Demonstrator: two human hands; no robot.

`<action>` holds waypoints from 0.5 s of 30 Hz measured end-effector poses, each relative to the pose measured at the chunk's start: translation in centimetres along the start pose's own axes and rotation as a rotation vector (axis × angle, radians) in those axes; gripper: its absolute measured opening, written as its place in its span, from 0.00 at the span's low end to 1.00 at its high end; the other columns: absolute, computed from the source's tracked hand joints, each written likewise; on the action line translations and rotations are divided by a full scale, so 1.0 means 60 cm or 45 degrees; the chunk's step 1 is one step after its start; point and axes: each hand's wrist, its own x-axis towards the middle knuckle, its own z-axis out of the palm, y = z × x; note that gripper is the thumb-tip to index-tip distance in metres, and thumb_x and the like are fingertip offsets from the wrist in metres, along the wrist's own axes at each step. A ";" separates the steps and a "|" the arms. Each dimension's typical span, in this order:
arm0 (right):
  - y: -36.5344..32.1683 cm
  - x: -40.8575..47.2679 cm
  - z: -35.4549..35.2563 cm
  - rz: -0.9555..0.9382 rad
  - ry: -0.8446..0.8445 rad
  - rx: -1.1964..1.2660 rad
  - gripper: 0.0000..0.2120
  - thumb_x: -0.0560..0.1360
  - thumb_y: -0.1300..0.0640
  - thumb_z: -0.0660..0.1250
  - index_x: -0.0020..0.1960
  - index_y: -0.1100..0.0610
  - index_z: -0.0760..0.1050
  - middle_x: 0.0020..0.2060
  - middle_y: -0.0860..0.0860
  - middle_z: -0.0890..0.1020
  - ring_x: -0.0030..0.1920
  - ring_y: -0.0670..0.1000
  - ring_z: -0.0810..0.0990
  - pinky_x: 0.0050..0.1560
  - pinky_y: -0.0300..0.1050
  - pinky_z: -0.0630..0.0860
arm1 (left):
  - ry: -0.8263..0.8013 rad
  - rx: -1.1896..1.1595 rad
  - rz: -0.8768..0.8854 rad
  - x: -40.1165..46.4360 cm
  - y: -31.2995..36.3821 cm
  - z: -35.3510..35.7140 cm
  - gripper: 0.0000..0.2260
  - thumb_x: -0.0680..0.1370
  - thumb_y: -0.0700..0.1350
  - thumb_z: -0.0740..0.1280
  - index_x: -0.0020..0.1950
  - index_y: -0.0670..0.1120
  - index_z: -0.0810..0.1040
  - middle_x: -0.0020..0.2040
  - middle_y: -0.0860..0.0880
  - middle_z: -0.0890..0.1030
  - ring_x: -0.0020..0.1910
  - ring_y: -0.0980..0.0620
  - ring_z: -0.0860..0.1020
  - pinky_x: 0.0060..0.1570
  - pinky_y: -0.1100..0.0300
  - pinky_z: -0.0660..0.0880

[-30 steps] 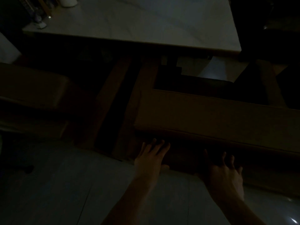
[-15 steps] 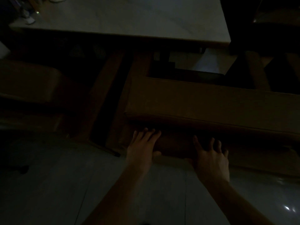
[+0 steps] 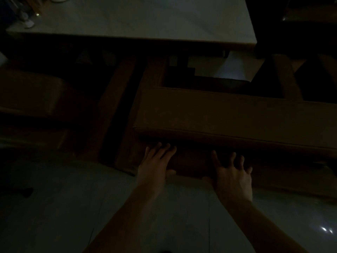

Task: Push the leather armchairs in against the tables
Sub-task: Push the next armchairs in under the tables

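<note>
Both our hands slid slightly rightward since 0.5 s ago. Very dim; seat hidden. Left hand [image 3: 155, 166] & right hand [image 3: 234, 177] press flat, fingers spread, on brown leather armchair [image 3: 228, 114] back, chair tucked under pale marble desk [image 3: 145, 21].

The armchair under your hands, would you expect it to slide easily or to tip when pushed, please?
The armchair looks wide and boxy, so probably heavy and unlikely to tip. The floor looks glossy, so it may slide rather than catch. Both hands, left and right, press flat and low on its back, which suits a steady shove.
</note>
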 end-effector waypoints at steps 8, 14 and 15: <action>0.000 -0.003 0.005 0.001 -0.009 0.037 0.40 0.77 0.31 0.53 0.80 0.44 0.37 0.78 0.66 0.51 0.77 0.70 0.50 0.73 0.70 0.58 | -0.040 -0.055 -0.006 0.000 0.003 0.001 0.33 0.71 0.51 0.74 0.75 0.54 0.67 0.73 0.52 0.69 0.75 0.45 0.62 0.74 0.45 0.50; -0.001 0.002 0.003 0.004 -0.050 0.028 0.41 0.77 0.30 0.53 0.79 0.44 0.35 0.78 0.66 0.49 0.77 0.71 0.49 0.73 0.70 0.57 | -0.065 -0.066 -0.011 0.003 0.005 -0.003 0.34 0.70 0.52 0.75 0.75 0.55 0.67 0.73 0.53 0.70 0.75 0.46 0.62 0.74 0.46 0.48; -0.001 0.002 0.003 0.007 -0.058 0.033 0.42 0.76 0.29 0.53 0.79 0.43 0.35 0.78 0.66 0.49 0.77 0.71 0.49 0.73 0.71 0.57 | -0.065 -0.058 -0.010 0.003 0.004 -0.002 0.35 0.69 0.52 0.76 0.74 0.54 0.68 0.72 0.52 0.71 0.74 0.45 0.64 0.73 0.45 0.52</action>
